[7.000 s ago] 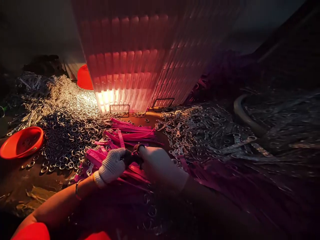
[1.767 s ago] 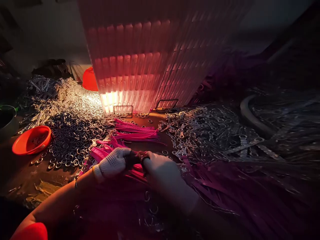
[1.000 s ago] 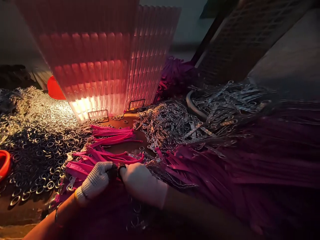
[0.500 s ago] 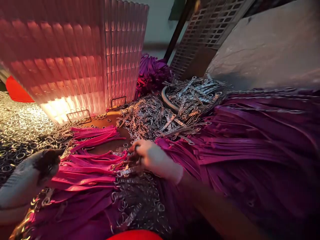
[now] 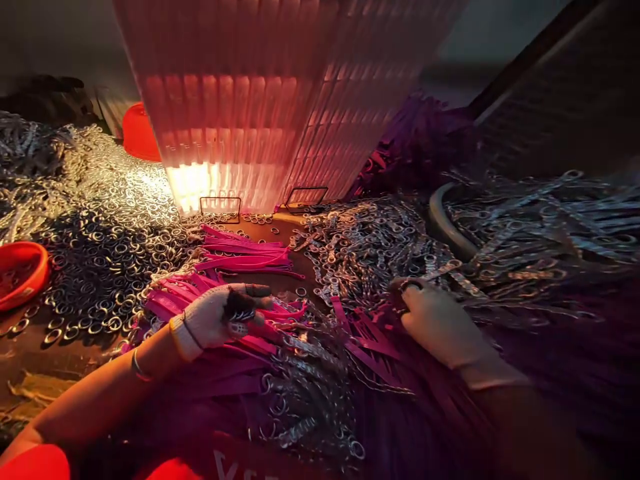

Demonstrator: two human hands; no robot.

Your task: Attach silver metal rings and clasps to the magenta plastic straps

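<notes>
Left hand [image 5: 237, 310] and right hand [image 5: 427, 320] have parted since a second ago. The left lies half open, palm tilted upward above pink straps [image 5: 173, 295], what look like small metal pieces [image 5: 242, 314] in it. The right extends outward, knuckles up, silver links [image 5: 375, 240] just beyond; its grip I cannot tell.

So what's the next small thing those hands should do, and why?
Probably the right hand should draw one strip from the silver pile toward the left hand. The right fingertips appear at the pile's edge, while the left hand lies part open with what look like small metal pieces. I can't tell whether the right grips something.
</notes>
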